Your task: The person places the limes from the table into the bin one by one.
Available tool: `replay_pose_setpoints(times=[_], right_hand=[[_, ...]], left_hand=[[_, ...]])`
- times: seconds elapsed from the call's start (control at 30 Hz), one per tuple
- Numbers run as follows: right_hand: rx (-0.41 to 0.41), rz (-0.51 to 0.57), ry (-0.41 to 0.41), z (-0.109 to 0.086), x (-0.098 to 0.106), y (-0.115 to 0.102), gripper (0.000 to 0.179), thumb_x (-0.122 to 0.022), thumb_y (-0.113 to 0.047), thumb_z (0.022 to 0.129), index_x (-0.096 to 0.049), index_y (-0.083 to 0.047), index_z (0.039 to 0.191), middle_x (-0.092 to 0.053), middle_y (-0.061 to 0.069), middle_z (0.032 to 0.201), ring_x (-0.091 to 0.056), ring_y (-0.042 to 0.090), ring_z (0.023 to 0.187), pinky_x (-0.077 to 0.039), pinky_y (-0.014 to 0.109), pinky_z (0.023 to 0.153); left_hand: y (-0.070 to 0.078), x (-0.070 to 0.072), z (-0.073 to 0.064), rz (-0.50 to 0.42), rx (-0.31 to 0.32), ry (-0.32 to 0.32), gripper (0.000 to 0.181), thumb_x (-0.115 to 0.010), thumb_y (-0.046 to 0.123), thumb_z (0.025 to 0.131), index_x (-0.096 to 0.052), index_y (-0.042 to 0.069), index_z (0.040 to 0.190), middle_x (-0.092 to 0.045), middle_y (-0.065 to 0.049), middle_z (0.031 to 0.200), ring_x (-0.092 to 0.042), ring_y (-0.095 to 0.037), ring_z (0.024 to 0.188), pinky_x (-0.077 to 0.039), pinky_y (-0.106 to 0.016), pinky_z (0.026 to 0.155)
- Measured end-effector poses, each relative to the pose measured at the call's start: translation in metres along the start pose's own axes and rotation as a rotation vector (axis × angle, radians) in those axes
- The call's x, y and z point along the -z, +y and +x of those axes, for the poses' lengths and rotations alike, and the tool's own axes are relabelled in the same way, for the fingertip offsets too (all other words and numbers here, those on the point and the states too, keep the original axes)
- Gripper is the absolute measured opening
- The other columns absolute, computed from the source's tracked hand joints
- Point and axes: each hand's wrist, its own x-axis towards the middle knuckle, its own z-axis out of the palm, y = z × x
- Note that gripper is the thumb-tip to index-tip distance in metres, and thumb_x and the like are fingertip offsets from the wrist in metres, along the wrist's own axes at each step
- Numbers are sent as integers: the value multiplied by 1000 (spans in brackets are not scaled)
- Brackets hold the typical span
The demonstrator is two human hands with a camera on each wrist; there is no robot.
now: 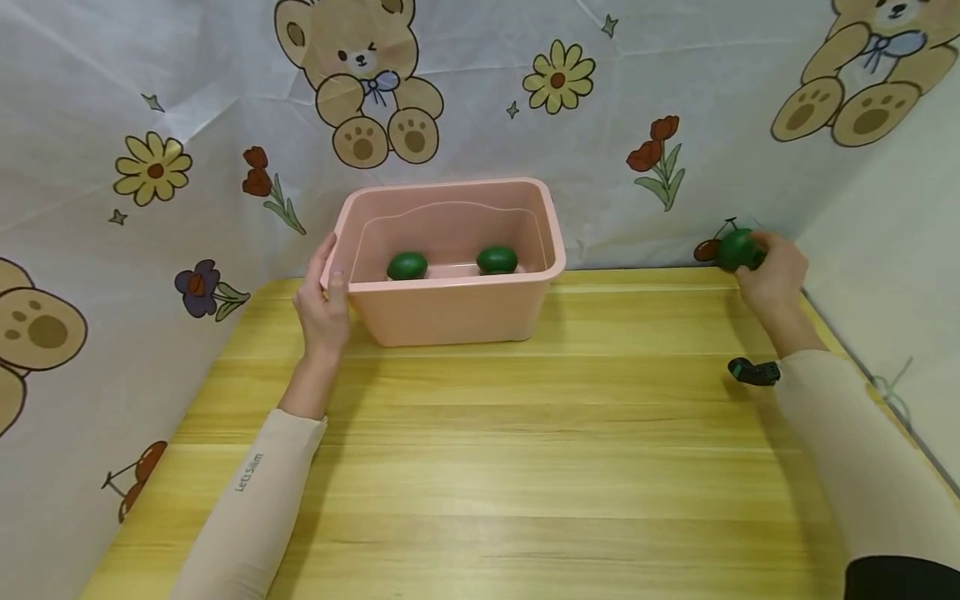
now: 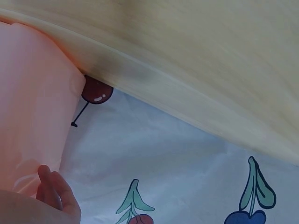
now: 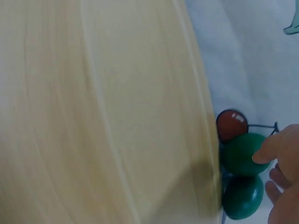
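A pink plastic bin (image 1: 450, 312) stands at the far side of the wooden table. Inside lie two smooth, dark green egg-shaped things, one at left (image 1: 407, 266) and one at right (image 1: 497, 260). My left hand (image 1: 322, 304) grips the bin's left rim, thumb at the front corner; in the left wrist view its fingertips (image 2: 49, 184) show against the bin's wall. At the table's far right corner, my right hand (image 1: 776, 271) holds a similar green egg-shaped thing (image 3: 245, 154). A second one (image 3: 243, 198) sits right beside it, close to the curled fingers.
A white sheet (image 1: 480, 108) printed with bears and flowers hangs behind the table (image 1: 525, 450). Along the right side runs a plain white wall (image 1: 900, 250). A small black device (image 1: 753, 372) juts from the right sleeve near the wrist.
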Motion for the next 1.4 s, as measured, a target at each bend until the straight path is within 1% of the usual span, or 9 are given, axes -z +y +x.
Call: replay_pose_setpoints(times=[0.17,0.33,0.47,0.73,0.83,1.0,1.07,1.3,1.4], right_hand=[[29,-74,-43,13,-2,9,72,-52,-1,95,-29,1,163,-28,36,164,-24,58,150,-20,67,125],[51,-98,-80,20,-4,16,79,-55,-4,96,-20,-3,167,-20,34,168,-19,56,153,-21,69,124],[87,-140,-99,27,-5,19,83,-59,-4,94,-19,-2,167,-21,36,166,-20,58,151,-21,70,123],[104,-191,-126,36,-2,26,87,-63,-4,95,-13,0,167,-21,39,164,-22,62,148,-22,75,120],[94,-175,-117,35,-3,29,87,-61,-5,95,-12,-1,167,-17,39,166,-19,61,150,-20,73,121],[61,-162,-98,30,-6,35,83,-60,-8,97,-14,-1,167,-18,40,164,-19,61,149,-21,74,121],[56,-162,-87,29,-7,37,82,-60,-9,98,-17,-1,166,-20,40,163,-21,62,147,-22,75,119],[66,-129,-55,28,-11,36,83,-64,-16,97,-20,-3,166,-23,39,162,-25,61,145,-26,74,118],[71,-76,-26,25,-15,30,83,-65,-19,97,-22,-4,166,-25,36,163,-25,59,147,-24,72,120]], left_hand=[[0,4,0,3,7,16,57,-49,39,97,-62,19,149,-66,1,145,-66,-23,130,-54,-32,107],[1,6,0,11,5,17,56,-49,37,97,-63,18,148,-66,0,145,-66,-23,130,-55,-34,106],[1,5,0,11,-4,20,55,-49,36,98,-63,18,148,-67,0,145,-66,-23,129,-55,-32,105],[4,1,0,-7,-30,16,58,-49,39,96,-64,15,147,-68,-2,143,-68,-25,126,-51,-18,101],[5,0,-1,-7,-26,20,57,-50,38,96,-65,15,146,-68,-2,143,-68,-25,125,-53,-22,102],[4,-2,-5,-11,-28,14,55,-52,33,96,-65,14,146,-68,-4,144,-68,-29,126,-55,-49,105],[4,-2,-6,-10,-27,9,55,-51,32,96,-65,14,146,-68,-5,144,-68,-29,126,-54,-53,105],[4,-1,-3,27,-8,2,58,-48,38,97,-63,16,148,-68,-2,144,-69,-25,125,-56,-32,103],[3,1,-1,35,-5,-1,58,-47,39,98,-62,16,149,-67,-2,145,-68,-25,125,-56,-34,103]])
